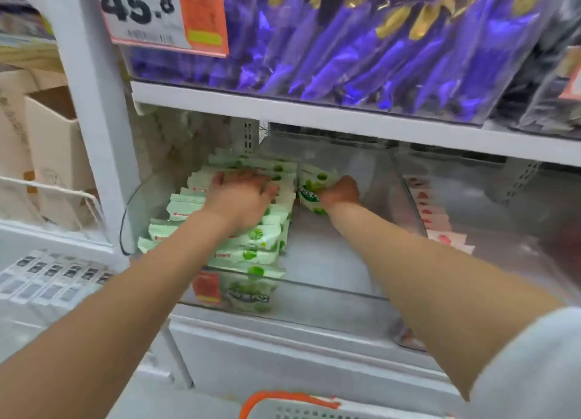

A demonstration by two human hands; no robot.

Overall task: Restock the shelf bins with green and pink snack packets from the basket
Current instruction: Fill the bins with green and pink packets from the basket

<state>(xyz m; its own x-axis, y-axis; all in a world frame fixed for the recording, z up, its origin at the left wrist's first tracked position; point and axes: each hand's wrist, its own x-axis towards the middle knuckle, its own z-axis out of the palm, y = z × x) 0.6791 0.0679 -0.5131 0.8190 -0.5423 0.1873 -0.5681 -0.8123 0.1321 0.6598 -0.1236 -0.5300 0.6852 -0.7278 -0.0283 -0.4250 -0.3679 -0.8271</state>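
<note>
From the head camera, both bare arms reach into a clear bin (330,293) on the middle shelf. The left hand (242,194) lies flat on the rows of green packets (251,249) that fill the bin's left side, its fingers straight and slightly spread, pressing on their top edges. The right hand (341,192) is at the back of the bin, just beside the rows, its fingers curled round a green packet (309,192); the white lettering on that packet is too blurred to read. Pink packets (435,220) stand in the next bin to the right, behind a clear wall. A small red label (206,286) sits on the front wall of the clear bin; its print cannot be read. Above, a price card (138,6) reads "45.8", with an orange sticker (201,10) touching its right side; purple packets (345,47) fill the upper bin. The white basket (301,410) with an orange handle shows at the bottom edge, below the shelf.
</note>
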